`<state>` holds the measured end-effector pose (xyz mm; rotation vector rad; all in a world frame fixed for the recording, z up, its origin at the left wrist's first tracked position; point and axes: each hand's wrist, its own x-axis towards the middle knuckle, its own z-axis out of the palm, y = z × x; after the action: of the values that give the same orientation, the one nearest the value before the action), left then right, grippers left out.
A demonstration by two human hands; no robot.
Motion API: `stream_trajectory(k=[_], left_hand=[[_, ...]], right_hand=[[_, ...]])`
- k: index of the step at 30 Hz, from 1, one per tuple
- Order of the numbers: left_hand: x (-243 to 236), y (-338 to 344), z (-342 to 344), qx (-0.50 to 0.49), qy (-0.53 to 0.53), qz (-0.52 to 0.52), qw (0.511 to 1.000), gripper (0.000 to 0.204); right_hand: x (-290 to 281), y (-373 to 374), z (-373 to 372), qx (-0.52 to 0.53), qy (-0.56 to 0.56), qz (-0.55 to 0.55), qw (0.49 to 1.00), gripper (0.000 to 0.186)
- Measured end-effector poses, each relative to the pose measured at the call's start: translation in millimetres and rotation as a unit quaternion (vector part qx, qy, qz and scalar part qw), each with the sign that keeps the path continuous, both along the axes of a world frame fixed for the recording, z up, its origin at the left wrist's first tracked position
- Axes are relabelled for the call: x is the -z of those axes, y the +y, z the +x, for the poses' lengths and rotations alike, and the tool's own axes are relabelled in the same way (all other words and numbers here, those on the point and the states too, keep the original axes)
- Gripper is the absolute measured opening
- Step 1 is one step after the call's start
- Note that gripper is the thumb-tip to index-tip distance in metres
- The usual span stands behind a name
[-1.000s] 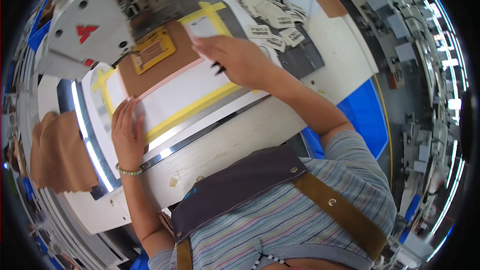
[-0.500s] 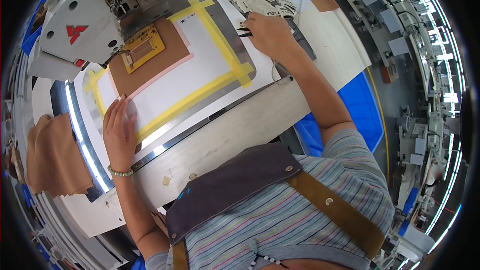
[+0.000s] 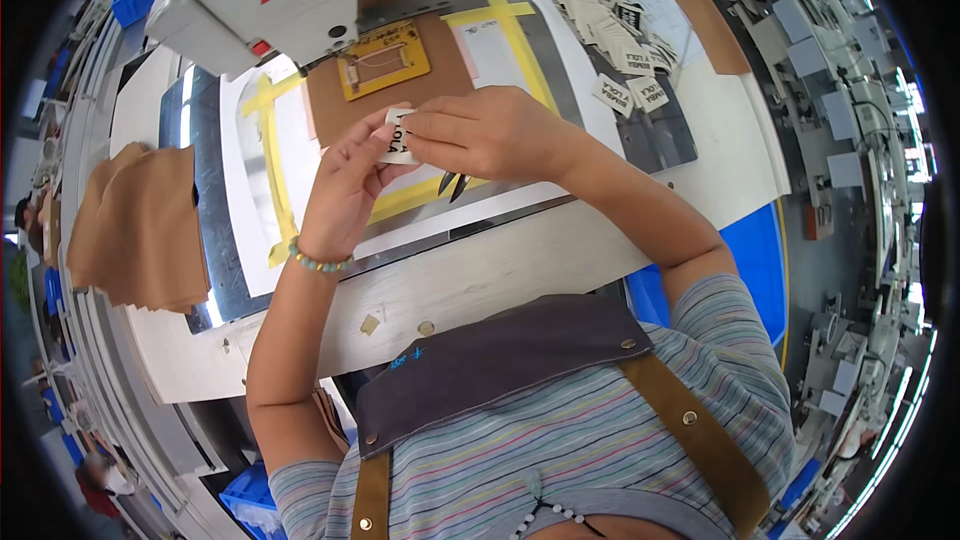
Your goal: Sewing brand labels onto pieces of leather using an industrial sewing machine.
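A small white fabric label (image 3: 399,143) with dark print is pinched between my two hands, above the near edge of a brown panel (image 3: 335,105). My left hand (image 3: 345,185) grips its left side, fingers curled. From the other side, the fingers of my right hand (image 3: 490,135) press on it too. Two dark pointed blades of thread snips (image 3: 454,186) stick out below my right palm; their handles are hidden in it. On the panel lies a yellow template (image 3: 415,67) with a slot, under the sewing machine head (image 3: 265,0).
Yellow tape (image 3: 530,60) frames the white sheet on the metal plate. At the far right lies a pile of labels (image 3: 610,25), with a brown piece (image 3: 712,32) beyond. Brown panels (image 3: 140,225) are stacked at the left. A blue bin (image 3: 755,260) stands below the table's right side.
My right hand has come from the label pile to the middle, bringing a label. My left hand has left the panel's edge and now grips that label. The view has shifted.
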<state>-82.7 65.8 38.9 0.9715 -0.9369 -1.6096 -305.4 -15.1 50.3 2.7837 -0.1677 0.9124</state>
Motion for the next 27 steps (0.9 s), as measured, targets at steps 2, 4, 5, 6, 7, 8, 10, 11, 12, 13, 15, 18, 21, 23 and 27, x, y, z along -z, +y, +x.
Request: stream_trajectory(k=[2,4,5,6,7,8,10,11,12,13,15,18,21,23,27], left_hand=[[10.1,0.9,6.4,-0.026,-0.019,0.005,0.999,0.038],[12.1,0.3,10.8,-0.045,-0.035,0.007,0.998,0.035],[11.2,0.7,13.3,-0.044,-0.080,0.006,0.996,0.034],[11.1,1.2,14.6,-0.041,-0.125,0.005,0.991,0.034],[11.9,1.4,14.9,-0.043,-0.125,0.006,0.991,0.034],[13.0,1.4,14.8,-0.027,-0.166,-0.017,0.986,0.034],[17.9,0.7,17.5,-0.013,-0.205,-0.041,0.978,0.034],[25.3,0.4,22.0,0.015,-0.255,-0.058,0.965,0.035],[26.0,-1.2,24.2,0.046,-0.303,-0.075,0.949,0.036],[25.7,-2.2,26.6,0.046,-0.303,-0.076,0.949,0.036],[22.6,-3.6,30.5,0.056,-0.385,-0.070,0.918,0.037],[22.8,-5.3,36.9,-0.044,-0.279,-0.097,0.954,0.033],[7.2,-16.5,43.4,-0.150,-0.456,-0.217,0.850,0.030],[8.5,-27.2,54.2,-0.142,-0.527,-0.292,0.785,0.030],[18.4,-44.3,62.7,-0.075,-0.616,-0.392,0.680,0.038]], right_hand=[[-0.6,1.7,3.9,-0.009,-0.001,0.043,0.999,0.019],[8.6,-2.4,5.3,0.080,-0.068,0.135,0.985,0.025],[8.8,-5.5,1.4,0.081,-0.081,0.221,0.969,0.027],[6.2,-6.4,3.2,0.079,-0.081,0.223,0.968,0.027],[3.9,-7.3,5.1,0.098,-0.077,0.300,0.946,0.026],[3.5,-8.6,7.1,0.118,-0.072,0.376,0.916,0.025],[4.6,-11.0,14.2,0.085,-0.072,0.384,0.916,0.025],[4.2,-8.3,19.8,0.074,-0.036,0.393,0.916,0.025],[3.7,-7.5,24.0,0.065,-0.001,0.400,0.914,0.025],[3.3,-9.3,27.1,0.066,-0.002,0.399,0.915,0.025],[2.1,-17.6,32.4,0.076,0.040,0.440,0.894,0.021],[-1.0,-38.3,44.6,0.104,0.043,0.516,0.849,0.018],[12.4,-86.5,55.0,0.148,0.010,0.519,0.842,0.016],[24.8,-120.2,61.3,0.165,-0.001,0.466,0.869,0.016],[28.6,-148.6,74.2,0.200,0.071,0.426,0.879,0.018]])
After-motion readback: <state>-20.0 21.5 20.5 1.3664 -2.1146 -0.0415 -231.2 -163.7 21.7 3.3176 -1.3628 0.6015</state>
